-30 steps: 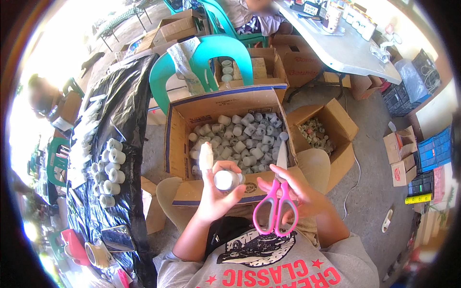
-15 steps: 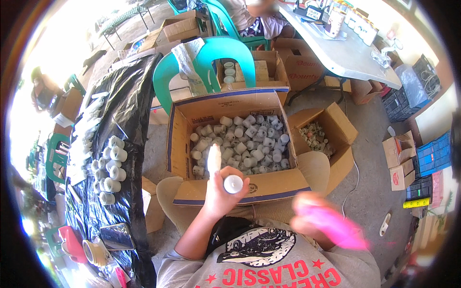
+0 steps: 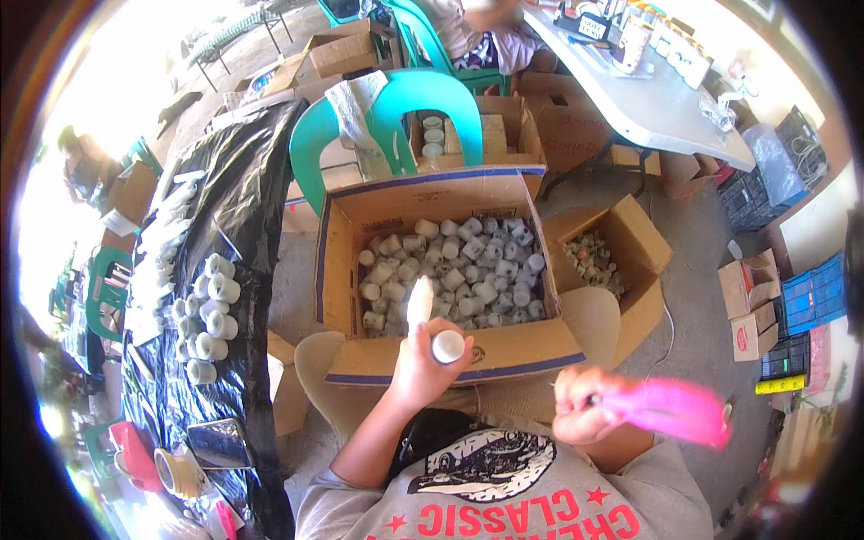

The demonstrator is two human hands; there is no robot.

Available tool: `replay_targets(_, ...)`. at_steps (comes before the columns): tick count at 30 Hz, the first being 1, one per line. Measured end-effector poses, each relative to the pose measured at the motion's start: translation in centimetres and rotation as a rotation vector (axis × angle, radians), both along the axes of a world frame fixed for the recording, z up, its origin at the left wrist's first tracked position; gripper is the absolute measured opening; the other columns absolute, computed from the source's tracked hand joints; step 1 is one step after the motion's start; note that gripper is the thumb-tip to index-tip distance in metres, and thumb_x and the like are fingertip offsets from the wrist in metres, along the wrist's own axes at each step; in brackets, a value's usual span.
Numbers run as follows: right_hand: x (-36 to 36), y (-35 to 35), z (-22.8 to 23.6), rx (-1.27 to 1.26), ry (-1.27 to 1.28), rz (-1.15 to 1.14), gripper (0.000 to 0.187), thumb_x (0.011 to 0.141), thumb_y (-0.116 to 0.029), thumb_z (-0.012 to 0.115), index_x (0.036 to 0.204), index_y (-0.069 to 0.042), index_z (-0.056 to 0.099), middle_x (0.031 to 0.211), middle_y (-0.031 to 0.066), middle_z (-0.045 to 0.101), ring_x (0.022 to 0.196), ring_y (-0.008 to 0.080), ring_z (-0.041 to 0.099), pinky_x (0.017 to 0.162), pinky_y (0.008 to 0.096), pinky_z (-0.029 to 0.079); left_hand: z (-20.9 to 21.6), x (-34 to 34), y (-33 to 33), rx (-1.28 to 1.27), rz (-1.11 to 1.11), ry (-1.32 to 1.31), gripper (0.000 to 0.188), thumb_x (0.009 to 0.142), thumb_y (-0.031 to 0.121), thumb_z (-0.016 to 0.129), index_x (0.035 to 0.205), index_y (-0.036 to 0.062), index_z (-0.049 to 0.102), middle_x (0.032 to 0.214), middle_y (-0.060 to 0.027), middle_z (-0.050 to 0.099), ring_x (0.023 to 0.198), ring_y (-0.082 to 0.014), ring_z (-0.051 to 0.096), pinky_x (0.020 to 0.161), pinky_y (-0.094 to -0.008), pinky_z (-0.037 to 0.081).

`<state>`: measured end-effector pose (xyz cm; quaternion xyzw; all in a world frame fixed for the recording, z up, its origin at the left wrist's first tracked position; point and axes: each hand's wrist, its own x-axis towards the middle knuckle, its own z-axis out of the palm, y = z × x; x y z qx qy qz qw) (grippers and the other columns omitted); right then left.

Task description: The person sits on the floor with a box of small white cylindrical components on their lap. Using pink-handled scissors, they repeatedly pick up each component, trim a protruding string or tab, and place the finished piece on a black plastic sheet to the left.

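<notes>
My left hand [image 3: 427, 371] is closed around a small white cylinder [image 3: 447, 346], its round end facing up. From the same hand a white tapered shape [image 3: 419, 302] sticks up; it looks like a wrapped finger. Farther right my right hand [image 3: 579, 403] is closed on a bright pink, elongated thing [image 3: 677, 410], smeared by motion, its kind unclear. Between my knees stands an open cardboard box [image 3: 432, 362], holding many small whitish cylinders [image 3: 468, 279], some with dark marks. The left hand is just over the box's near flap.
Left, a black plastic-covered table [image 3: 238, 270] carries grouped white cylinders [image 3: 212, 315], a phone [image 3: 220, 444] and a tape roll [image 3: 176, 472]. A smaller box [image 3: 639, 279] of scraps stands right of the big one. Beyond are a green chair [image 3: 306, 148], a grey table [image 3: 648, 117] and a seated person [image 3: 504, 45].
My right hand has swung the pink thing outward to the right and upward, away from my body. The left hand with its cylinder has shifted slightly to the right.
</notes>
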<state>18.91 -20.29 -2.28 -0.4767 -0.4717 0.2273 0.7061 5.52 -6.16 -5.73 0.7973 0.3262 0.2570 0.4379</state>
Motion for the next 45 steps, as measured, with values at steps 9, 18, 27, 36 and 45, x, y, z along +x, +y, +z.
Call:
replay_targets(9,-0.6,1.0,-3.0,0.150,-0.109,0.005,0.020,0.090,-0.017,0.060,0.093,0.000,0.050,0.068,0.0122,0.056,0.053,0.0312,0.054,0.050,0.0374,0.042,-0.1,-0.8,-0.7,0.080,-0.087,0.005,0.042,0.073,0.020,0.077,0.105,0.0048,0.056,0.074,-0.0156,0.065,0.068,-0.0325,0.067,0.063,-0.0366,0.054)
replay_targets(18,3.2,2.6,-0.4,-0.358,-1.081,-0.387,0.027,0.079,-0.026,0.070,0.105,-0.021,0.064,0.063,0.0021,0.043,0.055,0.0230,0.046,0.054,0.0361,0.036,-1.2,-1.6,0.9,-0.309,0.142,-0.377,0.047,0.086,0.014,0.061,0.125,-0.0058,0.043,0.092,-0.0080,0.066,0.076,-0.0120,0.059,0.072,-0.0252,0.048)
replay_targets(27,2.4,1.4,-2.7,-0.710,-0.246,0.077,0.034,0.090,-0.022,0.063,0.122,-0.014,0.056,0.077,0.0081,0.065,0.063,0.0165,0.066,0.053,0.0296,0.049,-2.2,-3.0,2.0,-0.632,0.211,-0.353,0.059,0.094,0.034,0.046,0.129,-0.0109,0.033,0.087,-0.0205,0.068,0.079,-0.0245,0.069,0.067,-0.0348,0.057)
replay_targets(36,2.3,0.5,-3.8,-0.316,0.393,0.859,0.071,0.089,-0.018,0.063,0.146,-0.011,0.021,0.153,0.0135,0.017,0.132,0.0348,0.039,0.103,0.0441,0.039,-2.2,-2.2,2.8,-1.095,0.185,-0.688,0.063,0.090,0.051,0.035,0.141,0.0155,0.034,0.109,-0.0253,0.062,0.103,-0.0345,0.062,0.096,-0.0432,0.046)
replay_targets(45,0.4,1.4,-4.0,-0.093,1.056,1.061,0.070,0.086,-0.033,0.067,0.140,-0.007,0.031,0.149,0.0207,0.024,0.123,0.0357,0.049,0.103,0.0463,0.040,-1.4,-1.8,2.9,-1.174,0.228,-0.836,0.060,0.087,0.053,0.041,0.131,0.0126,0.049,0.101,-0.0158,0.067,0.099,-0.0292,0.064,0.090,-0.0391,0.050)
